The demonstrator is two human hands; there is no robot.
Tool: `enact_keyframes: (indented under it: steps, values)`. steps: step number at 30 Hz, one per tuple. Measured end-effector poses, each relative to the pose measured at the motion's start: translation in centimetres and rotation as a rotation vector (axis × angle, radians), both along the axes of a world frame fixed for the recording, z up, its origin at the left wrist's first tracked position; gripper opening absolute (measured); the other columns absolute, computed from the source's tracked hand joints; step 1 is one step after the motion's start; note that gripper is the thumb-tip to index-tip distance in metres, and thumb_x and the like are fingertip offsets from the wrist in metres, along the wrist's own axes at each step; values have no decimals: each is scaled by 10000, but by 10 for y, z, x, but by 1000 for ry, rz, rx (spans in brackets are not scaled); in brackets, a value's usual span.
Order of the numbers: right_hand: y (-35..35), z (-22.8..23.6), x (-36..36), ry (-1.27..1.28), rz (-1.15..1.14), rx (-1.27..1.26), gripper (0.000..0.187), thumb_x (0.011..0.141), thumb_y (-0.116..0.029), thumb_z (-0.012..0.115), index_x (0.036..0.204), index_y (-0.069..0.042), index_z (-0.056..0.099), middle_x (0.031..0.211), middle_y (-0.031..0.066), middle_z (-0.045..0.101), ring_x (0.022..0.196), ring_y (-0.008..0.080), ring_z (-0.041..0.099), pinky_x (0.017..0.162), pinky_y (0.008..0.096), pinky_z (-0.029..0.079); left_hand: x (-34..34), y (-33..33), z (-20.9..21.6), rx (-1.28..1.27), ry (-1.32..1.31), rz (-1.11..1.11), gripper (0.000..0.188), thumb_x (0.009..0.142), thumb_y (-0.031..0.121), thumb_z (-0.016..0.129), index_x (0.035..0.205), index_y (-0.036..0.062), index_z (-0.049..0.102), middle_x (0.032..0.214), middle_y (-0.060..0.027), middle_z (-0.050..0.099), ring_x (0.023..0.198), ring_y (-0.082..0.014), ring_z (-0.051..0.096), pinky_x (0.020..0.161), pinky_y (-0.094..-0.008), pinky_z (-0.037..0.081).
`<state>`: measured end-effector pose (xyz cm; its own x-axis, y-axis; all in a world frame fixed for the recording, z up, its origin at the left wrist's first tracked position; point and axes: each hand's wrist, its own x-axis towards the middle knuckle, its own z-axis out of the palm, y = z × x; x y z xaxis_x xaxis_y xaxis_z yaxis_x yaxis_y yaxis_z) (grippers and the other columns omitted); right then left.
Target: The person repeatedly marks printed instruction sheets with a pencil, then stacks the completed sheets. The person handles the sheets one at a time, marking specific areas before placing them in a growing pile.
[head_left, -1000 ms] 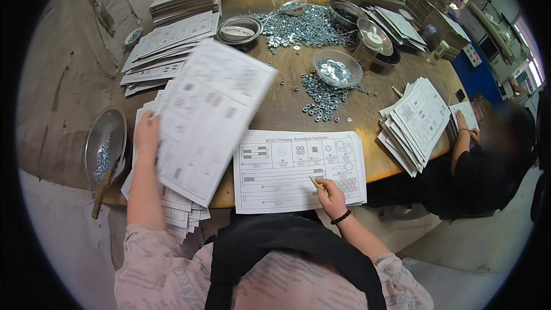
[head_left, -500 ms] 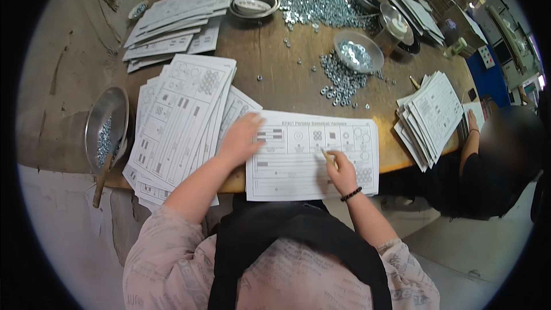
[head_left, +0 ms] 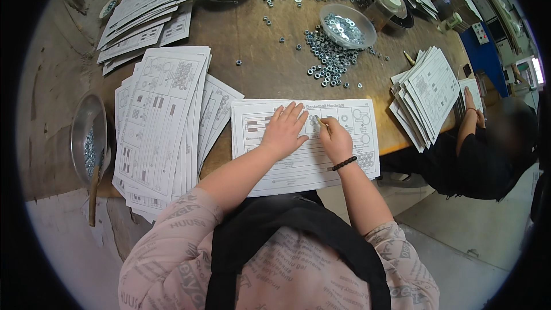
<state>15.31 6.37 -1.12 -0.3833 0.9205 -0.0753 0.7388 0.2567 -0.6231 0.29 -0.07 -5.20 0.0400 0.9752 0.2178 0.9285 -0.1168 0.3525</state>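
Observation:
A stack of white printed cards lies at the table's front edge before me, its top card bearing drawings in boxes. My left hand rests on the upper middle of that card, palm down and fingers stretched out. Just right of it, my right hand is closed in a pinch around a slim, pale, pointed stick like a pen. The stick's tip meets the card near the row of boxed drawings; most of its length is hidden in my fingers. On that wrist is a dark bead bracelet.
At left are a fanned pile of printed cards and a metal pan of small hardware with a wooden-handled tool. Loose nuts surround a clear plastic bowl. Another card stack lies right, near a seated person.
My left hand has moved right, from the card's left edge onto its upper middle. The stick in my right hand has shifted up to the boxed drawings. The view has shifted slightly.

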Motion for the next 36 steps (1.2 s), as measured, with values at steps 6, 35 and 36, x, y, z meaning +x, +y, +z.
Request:
enact_keyframes:
  steps: [6,35,36]
  values:
    - [14,-9,23,-63,-19,-46,179,806,-195,509,906,-72,592,756,131,623,693,302,598,607,382,467,-1,2,2,-80,3,-5,564,756,341,575,1225,57,443,1315,-138,369,1239,-269,316,1030,-422,230]
    - [32,-5,33,-174,98,11,153,807,-186,492,877,-74,569,717,147,611,664,319,584,583,403,458,5,7,3,-99,36,10,576,724,328,594,1215,67,445,1297,-139,381,1229,-280,322,1019,-431,234]
    - [32,-6,32,-167,85,3,155,809,-189,489,874,-72,567,713,146,610,661,320,584,582,404,457,5,7,3,-103,39,14,579,723,329,594,1216,67,443,1296,-139,381,1228,-281,323,1019,-431,234]
